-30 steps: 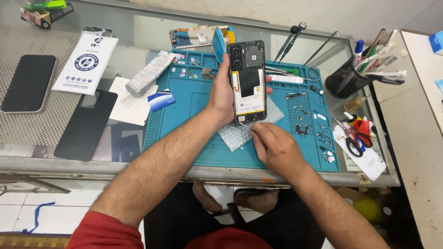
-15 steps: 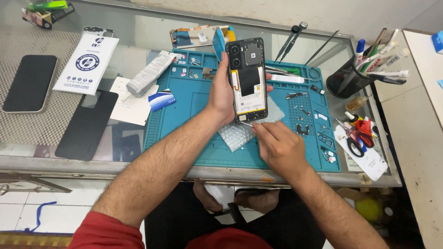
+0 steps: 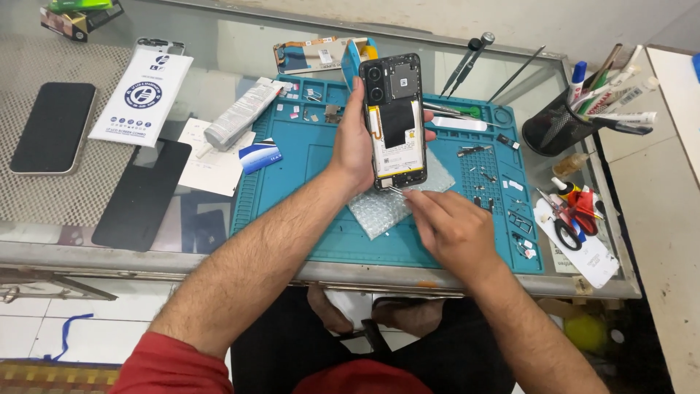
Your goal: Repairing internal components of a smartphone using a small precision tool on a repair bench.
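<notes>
Left hand (image 3: 355, 146) grips one opened phone (image 3: 396, 120) upright; right hand (image 3: 448, 226) fingers pinch one thin tool (image 3: 396, 190) at its lower edge, above one blue mat (image 3: 306, 211).

glass table (image 3: 219, 44) | teal mat (image 3: 292, 211) | black phone (image 3: 52, 128) | pen cup (image 3: 558, 131)

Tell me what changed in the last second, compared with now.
Little changed. The right hand shifted slightly up toward the bottom edge of the opened phone, its fingertips holding a thin metal tool there. The left hand still holds the phone upright over the teal mat; the bubble wrap stayed put.
</notes>
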